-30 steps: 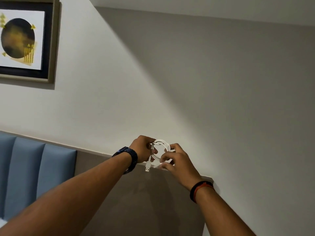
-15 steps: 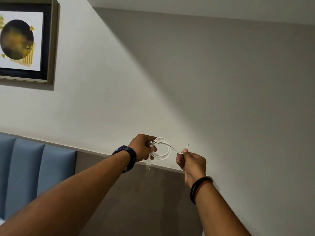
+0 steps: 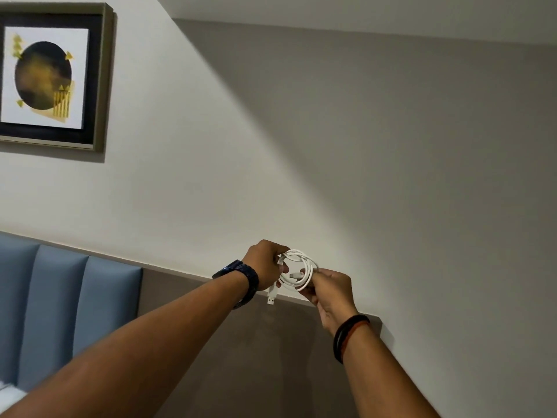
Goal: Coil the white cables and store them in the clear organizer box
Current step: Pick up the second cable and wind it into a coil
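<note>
Left hand (image 3: 266, 264): pinching the coil's left side, fingers closed around it.
Right hand (image 3: 329, 292): gripping the coil's right side.
White cable (image 3: 297, 270): hanging coiled between both hands; USB plug (image 3: 271, 296) dangling below the left hand.

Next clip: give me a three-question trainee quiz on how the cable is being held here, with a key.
1. True or false: the white cable lies on a table.
2. Which hand pinches the coil on the side where the USB plug hangs down? A) left hand B) right hand
3. Fill in: the clear organizer box is ___ in this view.

Key:
1. False; both hands hold it up in the air in front of the wall.
2. A.
3. Not visible.
</note>
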Demonstrator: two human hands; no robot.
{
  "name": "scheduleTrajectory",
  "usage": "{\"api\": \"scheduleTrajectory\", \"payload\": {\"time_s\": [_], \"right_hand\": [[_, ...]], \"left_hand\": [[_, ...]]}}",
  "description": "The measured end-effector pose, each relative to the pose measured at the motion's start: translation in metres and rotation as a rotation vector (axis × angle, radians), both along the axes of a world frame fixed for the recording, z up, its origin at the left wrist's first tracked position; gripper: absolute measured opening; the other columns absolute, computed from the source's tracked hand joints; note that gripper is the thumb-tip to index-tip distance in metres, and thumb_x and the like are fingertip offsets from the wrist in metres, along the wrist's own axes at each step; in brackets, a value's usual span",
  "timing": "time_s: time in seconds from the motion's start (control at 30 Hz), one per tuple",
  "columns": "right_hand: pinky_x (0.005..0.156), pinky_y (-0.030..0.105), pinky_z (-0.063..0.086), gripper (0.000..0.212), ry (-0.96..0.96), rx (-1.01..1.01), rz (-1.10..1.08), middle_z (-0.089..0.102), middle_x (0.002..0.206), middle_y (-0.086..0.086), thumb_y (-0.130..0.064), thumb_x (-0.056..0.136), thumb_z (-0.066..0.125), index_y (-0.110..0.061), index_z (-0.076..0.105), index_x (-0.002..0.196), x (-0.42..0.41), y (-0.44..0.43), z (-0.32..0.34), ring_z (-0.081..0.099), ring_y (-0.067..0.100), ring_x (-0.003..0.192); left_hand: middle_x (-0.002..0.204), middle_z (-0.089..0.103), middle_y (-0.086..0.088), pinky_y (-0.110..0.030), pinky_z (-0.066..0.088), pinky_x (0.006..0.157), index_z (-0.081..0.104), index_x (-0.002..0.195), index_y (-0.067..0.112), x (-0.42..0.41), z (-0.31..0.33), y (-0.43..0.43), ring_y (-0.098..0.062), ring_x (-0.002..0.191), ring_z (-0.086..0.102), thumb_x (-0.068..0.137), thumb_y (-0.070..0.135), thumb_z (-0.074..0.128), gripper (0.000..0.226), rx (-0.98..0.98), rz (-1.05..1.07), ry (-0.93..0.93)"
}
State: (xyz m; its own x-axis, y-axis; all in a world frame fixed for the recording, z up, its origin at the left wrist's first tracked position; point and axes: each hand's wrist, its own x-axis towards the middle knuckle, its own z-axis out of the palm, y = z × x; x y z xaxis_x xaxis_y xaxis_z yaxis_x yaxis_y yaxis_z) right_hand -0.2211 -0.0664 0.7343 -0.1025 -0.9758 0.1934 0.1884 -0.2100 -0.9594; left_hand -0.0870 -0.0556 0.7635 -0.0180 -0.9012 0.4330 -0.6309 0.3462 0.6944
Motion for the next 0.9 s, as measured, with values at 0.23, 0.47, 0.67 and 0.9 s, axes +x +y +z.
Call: {"api": "scheduleTrajectory", "payload": {"time_s": [0.23, 0.47, 0.67, 0.9], "right_hand": [[0.062, 0.028, 0.054, 0.017, 0.057, -0.062, 0.138, 0.074, 0.076, 0.013, -0.019, 0.08, 0.066, -0.007, 0.072, 0.07, -0.003, 0.007, 0.007, 0.068, 0.019, 0.068], [0.059, 0.028, 0.038, 0.009, 0.13, 0.0, 0.162, 0.068, 0.077, 0.0, -0.017, 0.094, 0.054, -0.022, 0.062, 0.094, -0.005, 0.004, 0.003, 0.059, 0.012, 0.068], [0.056, 0.027, 0.037, 0.005, 0.262, -0.013, 0.08, 0.066, 0.067, 0.0, -0.019, 0.079, 0.068, -0.015, 0.068, 0.081, 0.002, 0.002, -0.002, 0.056, 0.015, 0.062], [0.068, 0.037, 0.057, 0.007, 0.413, -0.03, -0.038, 0.066, 0.072, 0.009, -0.007, 0.066, 0.068, -0.01, 0.065, 0.071, 0.002, -0.001, -0.009, 0.065, 0.026, 0.069]], "left_hand": [[0.1, 0.07, -0.01, -0.023, 0.048, 0.066, 0.067, 0.108, 0.012, -0.002, -0.003, -0.009, -0.021, 0.082, 0.063, 0.086, -0.004, 0.053, 0.031, -0.03, 0.117, -0.085], [0.114, 0.067, -0.011, -0.024, 0.047, 0.074, 0.054, 0.129, 0.015, -0.004, -0.005, -0.012, -0.023, 0.092, 0.063, 0.087, -0.001, 0.055, 0.045, -0.026, 0.151, -0.127], [0.121, 0.064, -0.013, -0.032, 0.051, 0.088, 0.054, 0.129, 0.014, -0.008, -0.009, -0.012, -0.028, 0.104, 0.062, 0.088, 0.0, 0.055, 0.044, -0.031, 0.164, -0.169], [0.12, 0.065, -0.014, -0.037, 0.051, 0.092, 0.057, 0.127, 0.013, -0.01, -0.016, -0.014, -0.03, 0.104, 0.063, 0.087, -0.002, 0.053, 0.042, -0.03, 0.176, -0.178]]}}
